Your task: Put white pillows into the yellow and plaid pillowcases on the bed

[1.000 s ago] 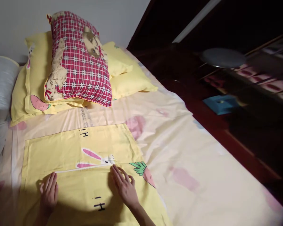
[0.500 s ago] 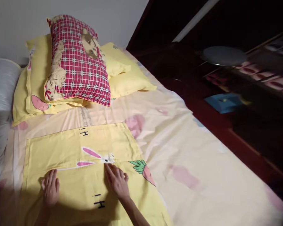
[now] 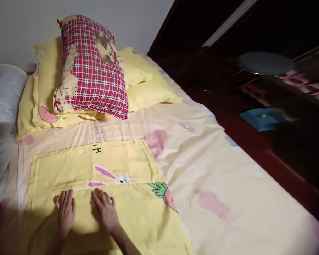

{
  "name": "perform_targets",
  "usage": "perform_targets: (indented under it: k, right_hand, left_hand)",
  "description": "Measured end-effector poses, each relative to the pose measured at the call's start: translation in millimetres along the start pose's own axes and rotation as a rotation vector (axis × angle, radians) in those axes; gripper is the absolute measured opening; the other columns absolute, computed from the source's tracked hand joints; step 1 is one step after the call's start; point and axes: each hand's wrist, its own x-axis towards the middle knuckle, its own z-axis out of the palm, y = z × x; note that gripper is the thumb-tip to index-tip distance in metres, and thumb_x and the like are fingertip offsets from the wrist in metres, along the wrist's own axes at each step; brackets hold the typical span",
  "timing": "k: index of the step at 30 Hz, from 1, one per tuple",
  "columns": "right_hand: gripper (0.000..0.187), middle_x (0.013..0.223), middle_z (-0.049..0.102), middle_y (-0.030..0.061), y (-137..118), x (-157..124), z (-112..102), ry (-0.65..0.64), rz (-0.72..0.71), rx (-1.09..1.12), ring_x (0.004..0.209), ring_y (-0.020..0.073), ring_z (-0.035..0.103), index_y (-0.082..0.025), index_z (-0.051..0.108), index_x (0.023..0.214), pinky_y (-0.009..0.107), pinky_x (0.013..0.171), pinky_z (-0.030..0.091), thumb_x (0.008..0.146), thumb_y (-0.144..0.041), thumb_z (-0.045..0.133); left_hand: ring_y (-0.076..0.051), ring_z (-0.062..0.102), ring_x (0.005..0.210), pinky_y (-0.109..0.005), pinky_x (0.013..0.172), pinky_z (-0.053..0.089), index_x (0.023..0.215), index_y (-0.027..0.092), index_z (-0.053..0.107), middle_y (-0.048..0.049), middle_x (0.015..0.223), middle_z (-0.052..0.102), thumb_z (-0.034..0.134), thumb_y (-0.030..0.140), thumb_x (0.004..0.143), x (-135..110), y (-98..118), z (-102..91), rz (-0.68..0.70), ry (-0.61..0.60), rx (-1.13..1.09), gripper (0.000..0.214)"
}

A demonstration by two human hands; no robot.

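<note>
A yellow pillowcase (image 3: 138,216) with a rabbit, a carrot and "Hi" printed on it lies on the bed, a fold line running across it below the rabbit's eye. My left hand (image 3: 66,211) rests palm down on the cloth by the left part of that line, fingers stretched out. Just right of it, my right hand (image 3: 105,209) lies on the same cloth below the rabbit's ears, fingers extended and slightly bent. Neither hand grips anything. My forearms reach in from the bottom edge and cast a shadow over the near part of the cloth.
A red plaid pillow (image 3: 93,71) with bear prints lies on several yellow pillows (image 3: 151,95) at the bed's head. The peach sheet (image 3: 207,170) spreads to the right. A grey-white bundle (image 3: 7,102) borders the left. Beyond the bed are a round stool (image 3: 266,63) and a blue object (image 3: 262,118).
My right hand has slid left along the fold line, from the rabbit's face to below its ears. My left hand has shifted slightly right. The view has moved a little.
</note>
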Motion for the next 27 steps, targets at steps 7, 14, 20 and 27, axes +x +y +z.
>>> perform_targets:
  k: [7, 14, 20, 27]
  right_hand:
    - [0.059, 0.14, 0.062, 0.0127, 14, 11, 17, 0.12, 0.162, -0.009, 0.129, 0.0318, 0.056, -0.022, 0.026, 0.158, 0.053, 0.11, 0.034, 0.102, -0.038, 0.037]
    - [0.04, 0.123, 0.073, 0.0096, 166, -14, -26, 0.037, -0.08, -0.056, 0.114, 0.0233, 0.067, -0.02, 0.062, 0.133, 0.045, 0.111, 0.039, 0.099, -0.031, 0.044]
    - [0.047, 0.124, 0.073, 0.0083, 138, -20, -55, 0.182, 0.018, 0.117, 0.116, 0.0229, 0.067, -0.024, 0.054, 0.141, 0.04, 0.092, 0.055, 0.096, -0.016, 0.042]
    - [0.064, 0.156, 0.044, 0.0103, 110, 7, -33, 0.089, 0.041, -0.072, 0.146, 0.0249, 0.038, -0.022, 0.016, 0.16, 0.046, 0.117, 0.034, 0.101, -0.032, 0.04]
  left_hand:
    - [-0.025, 0.063, 0.118, -0.048, 0.118, 0.019, 0.124, 0.022, 0.068, -0.0107, 0.119, 0.075, 0.044, 0.024, 0.098, -17, -44, 11.1, 0.022, 0.006, 0.009, 0.036]
    - [-0.022, 0.071, 0.102, -0.042, 0.118, 0.025, 0.116, 0.018, 0.072, -0.0096, 0.106, 0.08, 0.05, 0.027, 0.095, -30, -97, 19.9, 0.18, 0.109, -0.037, 0.032]
    - [-0.02, 0.073, 0.101, -0.032, 0.091, 0.055, 0.119, 0.022, 0.072, -0.0063, 0.113, 0.078, 0.047, 0.027, 0.096, -39, -100, -15.5, -0.258, 0.243, -0.409, 0.034]
    - [-0.031, 0.044, 0.143, -0.055, 0.118, 0.027, 0.154, 0.024, 0.035, -0.0172, 0.154, 0.046, 0.048, 0.032, 0.098, -9, -81, -5.7, -0.267, 0.183, -0.089, 0.059]
